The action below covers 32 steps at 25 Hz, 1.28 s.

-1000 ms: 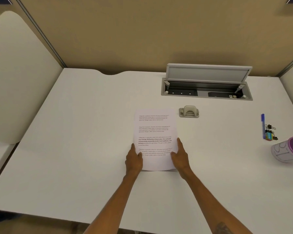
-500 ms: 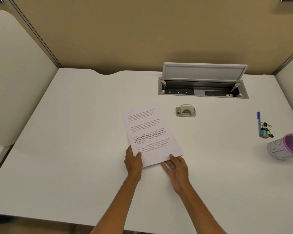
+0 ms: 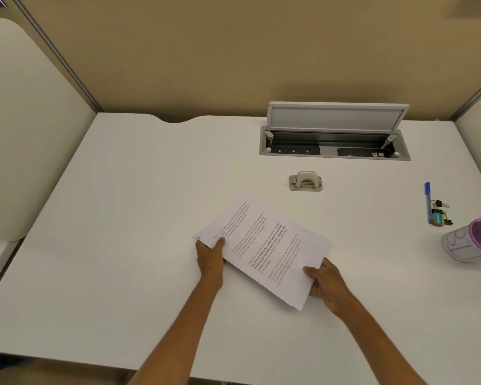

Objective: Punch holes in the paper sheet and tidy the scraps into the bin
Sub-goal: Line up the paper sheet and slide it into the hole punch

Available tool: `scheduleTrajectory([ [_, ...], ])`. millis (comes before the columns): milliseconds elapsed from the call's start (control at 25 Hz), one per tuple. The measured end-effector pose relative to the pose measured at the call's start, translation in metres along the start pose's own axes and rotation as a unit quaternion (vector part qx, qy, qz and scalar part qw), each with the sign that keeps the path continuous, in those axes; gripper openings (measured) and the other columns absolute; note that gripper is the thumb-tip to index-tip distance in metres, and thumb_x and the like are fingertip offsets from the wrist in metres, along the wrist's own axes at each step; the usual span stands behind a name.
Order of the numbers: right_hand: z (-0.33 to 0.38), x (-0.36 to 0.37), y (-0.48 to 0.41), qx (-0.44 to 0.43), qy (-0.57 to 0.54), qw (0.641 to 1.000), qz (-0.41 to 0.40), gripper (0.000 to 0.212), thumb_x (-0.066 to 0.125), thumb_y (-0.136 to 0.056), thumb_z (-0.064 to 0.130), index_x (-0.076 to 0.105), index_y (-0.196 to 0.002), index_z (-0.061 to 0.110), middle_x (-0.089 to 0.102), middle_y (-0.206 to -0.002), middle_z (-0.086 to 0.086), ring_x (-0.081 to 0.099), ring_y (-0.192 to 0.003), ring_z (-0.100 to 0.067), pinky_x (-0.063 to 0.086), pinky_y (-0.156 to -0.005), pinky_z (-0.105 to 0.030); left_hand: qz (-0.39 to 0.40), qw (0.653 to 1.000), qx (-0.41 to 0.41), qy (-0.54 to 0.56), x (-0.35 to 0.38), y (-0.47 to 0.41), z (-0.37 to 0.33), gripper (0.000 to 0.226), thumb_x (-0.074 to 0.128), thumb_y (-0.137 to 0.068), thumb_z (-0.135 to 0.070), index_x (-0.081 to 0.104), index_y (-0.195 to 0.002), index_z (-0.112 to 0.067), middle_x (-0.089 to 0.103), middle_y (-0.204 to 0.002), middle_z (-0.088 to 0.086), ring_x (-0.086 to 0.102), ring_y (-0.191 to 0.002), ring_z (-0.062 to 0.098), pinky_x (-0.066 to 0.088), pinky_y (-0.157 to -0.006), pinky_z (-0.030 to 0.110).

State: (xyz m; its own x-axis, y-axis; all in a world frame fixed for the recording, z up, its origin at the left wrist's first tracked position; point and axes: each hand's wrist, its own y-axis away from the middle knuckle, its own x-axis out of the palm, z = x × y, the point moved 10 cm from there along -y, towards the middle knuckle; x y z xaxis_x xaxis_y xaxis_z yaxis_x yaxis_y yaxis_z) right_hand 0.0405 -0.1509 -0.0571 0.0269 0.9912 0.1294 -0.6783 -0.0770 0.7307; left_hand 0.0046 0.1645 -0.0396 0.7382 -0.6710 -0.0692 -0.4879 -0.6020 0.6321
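Observation:
A printed paper sheet [image 3: 264,248] is held just above the white desk [image 3: 122,245], turned so its text runs diagonally. My left hand [image 3: 210,255] pinches its left corner with the thumb on top. My right hand [image 3: 326,284] grips the sheet's lower right edge. A small grey hole punch [image 3: 306,181] stands on the desk beyond the sheet, untouched. A small bin with a purple rim [image 3: 471,241] lies tilted on its side at the far right.
An open cable box with a raised grey lid [image 3: 335,133] is set into the desk at the back. A blue pen [image 3: 428,202] and several binder clips [image 3: 440,213] lie at the right. Beige partitions enclose the desk.
The sheet has been rotated counter-clockwise from upright to strongly diagonal and lifted off the desk. My left hand moved up to its left corner; my right hand shifted right along the lower edge.

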Motion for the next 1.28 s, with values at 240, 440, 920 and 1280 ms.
scheduleTrajectory([
  [240, 0.033, -0.042, -0.011, -0.004, 0.126, 0.992, -0.015, 0.034, 0.057, -0.092, 0.001, 0.055, -0.122, 0.016, 0.069, -0.115, -0.009, 0.069, -0.096, -0.029, 0.058, -0.065, -0.038, 0.112, 0.969, 0.071, -0.208, 0.007, -0.020, -0.027, 0.059, 0.069, -0.087, -0.002, 0.051, -0.140, -0.020, 0.064, -0.121, 0.011, 0.063, -0.107, 0.028, 0.051, -0.091, 0.036],
  [440, 0.039, -0.062, -0.007, -0.060, 0.129, 0.975, -0.173, 0.035, 0.058, -0.091, 0.012, 0.050, -0.124, 0.019, 0.059, -0.121, -0.002, 0.061, -0.102, -0.027, 0.050, -0.079, -0.039, 0.146, 0.931, 0.139, -0.305, 0.030, -0.005, -0.030, 0.045, 0.059, -0.089, -0.001, 0.062, -0.131, -0.017, 0.066, -0.123, 0.005, 0.061, -0.096, 0.011, 0.045, -0.075, 0.015],
  [920, 0.040, -0.049, -0.004, -0.101, 0.151, 0.962, -0.204, 0.050, 0.049, -0.094, 0.011, 0.042, -0.141, 0.027, 0.054, -0.113, 0.005, 0.055, -0.098, -0.022, 0.042, -0.080, -0.033, 0.137, 0.897, 0.148, -0.392, 0.042, -0.004, -0.012, 0.054, 0.048, -0.103, -0.015, 0.033, -0.155, -0.016, 0.042, -0.156, 0.008, 0.044, -0.141, 0.027, 0.033, -0.119, 0.041],
  [1280, 0.038, -0.048, -0.003, -0.103, 0.134, 0.967, -0.193, 0.059, 0.049, -0.094, 0.007, 0.035, -0.149, 0.025, 0.052, -0.143, -0.004, 0.055, -0.118, -0.026, 0.046, -0.094, -0.038, 0.140, 0.885, 0.193, -0.399, 0.045, 0.003, -0.013, 0.061, 0.048, -0.103, -0.016, 0.022, -0.158, -0.021, 0.041, -0.156, 0.008, 0.042, -0.141, 0.029, 0.032, -0.118, 0.042],
])
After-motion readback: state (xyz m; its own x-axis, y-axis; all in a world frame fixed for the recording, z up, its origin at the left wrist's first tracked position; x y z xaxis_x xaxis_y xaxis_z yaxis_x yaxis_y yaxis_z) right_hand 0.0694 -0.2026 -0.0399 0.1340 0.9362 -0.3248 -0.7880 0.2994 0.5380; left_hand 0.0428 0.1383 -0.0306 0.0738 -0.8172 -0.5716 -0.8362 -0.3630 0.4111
